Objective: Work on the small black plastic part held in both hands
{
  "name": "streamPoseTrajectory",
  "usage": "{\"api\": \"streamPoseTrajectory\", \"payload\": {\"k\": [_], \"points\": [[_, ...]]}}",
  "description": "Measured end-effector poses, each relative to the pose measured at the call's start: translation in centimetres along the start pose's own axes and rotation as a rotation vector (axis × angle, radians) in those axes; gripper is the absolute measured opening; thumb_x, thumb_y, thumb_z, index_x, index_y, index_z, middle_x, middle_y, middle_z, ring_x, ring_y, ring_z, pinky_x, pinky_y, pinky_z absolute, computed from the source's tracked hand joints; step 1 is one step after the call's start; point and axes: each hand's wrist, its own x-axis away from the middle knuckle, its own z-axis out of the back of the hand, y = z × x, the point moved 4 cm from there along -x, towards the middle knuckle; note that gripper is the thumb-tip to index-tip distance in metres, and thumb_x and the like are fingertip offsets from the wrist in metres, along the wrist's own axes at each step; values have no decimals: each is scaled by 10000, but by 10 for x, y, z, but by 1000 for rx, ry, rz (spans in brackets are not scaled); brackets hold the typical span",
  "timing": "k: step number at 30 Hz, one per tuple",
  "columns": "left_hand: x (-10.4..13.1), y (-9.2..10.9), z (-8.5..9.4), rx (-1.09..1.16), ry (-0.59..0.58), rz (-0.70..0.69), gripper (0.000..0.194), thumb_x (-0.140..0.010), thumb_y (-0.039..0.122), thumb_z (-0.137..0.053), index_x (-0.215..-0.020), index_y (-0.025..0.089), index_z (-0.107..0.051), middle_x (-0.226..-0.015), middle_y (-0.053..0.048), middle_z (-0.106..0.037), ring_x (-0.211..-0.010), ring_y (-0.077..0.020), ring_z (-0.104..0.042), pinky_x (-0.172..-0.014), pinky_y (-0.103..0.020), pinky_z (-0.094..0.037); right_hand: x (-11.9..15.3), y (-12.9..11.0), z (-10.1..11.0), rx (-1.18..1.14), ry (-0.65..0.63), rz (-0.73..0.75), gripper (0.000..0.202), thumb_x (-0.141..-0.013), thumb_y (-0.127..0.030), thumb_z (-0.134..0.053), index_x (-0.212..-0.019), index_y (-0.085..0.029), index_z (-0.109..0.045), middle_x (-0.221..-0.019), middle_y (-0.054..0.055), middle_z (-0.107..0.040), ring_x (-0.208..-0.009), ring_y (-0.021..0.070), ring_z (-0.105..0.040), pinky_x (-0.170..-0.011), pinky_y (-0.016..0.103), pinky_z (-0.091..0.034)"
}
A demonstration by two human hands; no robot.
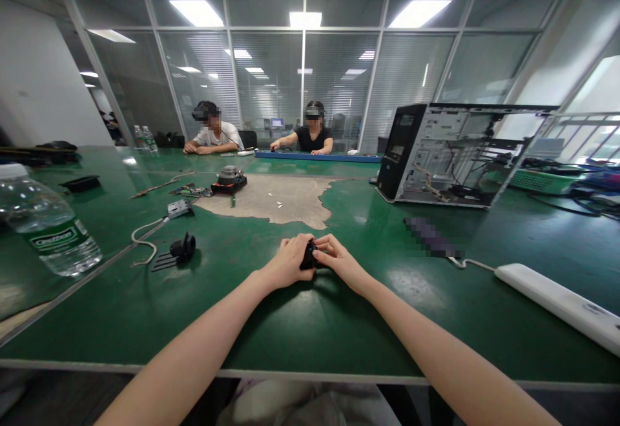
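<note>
Just above the green tabletop, my two hands meet around a small black part (309, 257), mostly covered by fingers; its exact kind cannot be made out. My left hand (289, 259) is wrapped round its left side, thumb below. With thumb and fingertips, my right hand (339, 259) grips it from the right. To the left lies another black part (183, 248), rounded at one end, with thin dark rods beside it. Behind that is a small metal box (179, 208) with a pale cable (145, 239) trailing from it.
An open computer case (402, 155) stands at the back right. A phone-like slab (431, 235) and a white power strip (557, 303) lie right. A water bottle (53, 232) stands left. A black-and-red device (229, 181) sits beyond the hands. Two people sit across the table.
</note>
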Motion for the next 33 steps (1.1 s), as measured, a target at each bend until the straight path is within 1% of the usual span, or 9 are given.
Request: {"api": "streamPoseTrajectory", "payload": {"k": [3,8,12,16,19,22,26,29,33], "points": [[0,1,1,4,-4,-5,614,-624,278,-611,-1141,208,-287,-1080,-69,-452,-1021,-234,-433,-850,-370,-303,0,1,1,14,-4,6,287,-684,-344,-606,-903,-203,-485,-895,22,-563,-880,155,-532,-820,348,-399],[0,1,2,2,-10,-5,563,-653,298,-604,-1120,212,-301,-1063,-60,-458,-998,-224,-448,-842,-371,-305,2,-2,0,-41,-102,39,322,-642,-282,-655,-893,-225,-462,-902,1,-564,-872,146,-539,-804,333,-407],[0,2,3,10,-19,-9,585,-657,310,-612,-1136,215,-290,-1066,-63,-455,-1015,-228,-435,-852,-373,-298,1,1,1,-47,-60,30,232,-713,-344,-578,-877,-217,-473,-865,0,-572,-825,135,-545,-771,315,-416],[1,4,5,9,-17,-20,559,-673,322,-602,-1128,214,-296,-1061,-63,-459,-1011,-224,-432,-853,-369,-297,0,5,2,-13,-29,3,274,-715,-355,-576,-925,-203,-485,-887,19,-573,-842,145,-540,-783,323,-412],[1,4,6,4,-13,-20,557,-675,325,-602,-1126,212,-295,-1060,-64,-457,-1008,-223,-434,-847,-366,-302,1,2,2,-21,-71,13,286,-691,-313,-607,-926,-209,-481,-924,21,-564,-881,151,-530,-808,333,-405],[1,4,4,6,-20,-11,562,-667,316,-607,-1124,216,-296,-1052,-59,-457,-1001,-223,-440,-843,-366,-304,4,-4,0,-49,-115,29,311,-646,-268,-650,-892,-224,-464,-908,3,-561,-871,149,-532,-789,326,-414],[1,3,4,14,-17,-12,583,-662,318,-611,-1136,217,-286,-1066,-63,-453,-1016,-230,-434,-847,-369,-300,4,-6,-1,-48,-75,31,224,-696,-320,-596,-844,-211,-468,-868,-3,-565,-837,139,-541,-784,324,-415],[1,3,4,15,-13,-15,583,-667,323,-609,-1138,217,-282,-1075,-64,-454,-1012,-228,-435,-848,-368,-301,1,1,0,-27,-37,3,258,-695,-348,-594,-881,-214,-473,-864,3,-569,-817,144,-547,-775,335,-419],[2,3,5,3,-4,-21,576,-671,324,-608,-1135,213,-284,-1083,-65,-457,-1005,-227,-437,-848,-366,-301,-1,6,3,11,-13,2,295,-692,-337,-598,-934,-203,-493,-933,30,-562,-892,159,-530,-830,351,-392]]}}
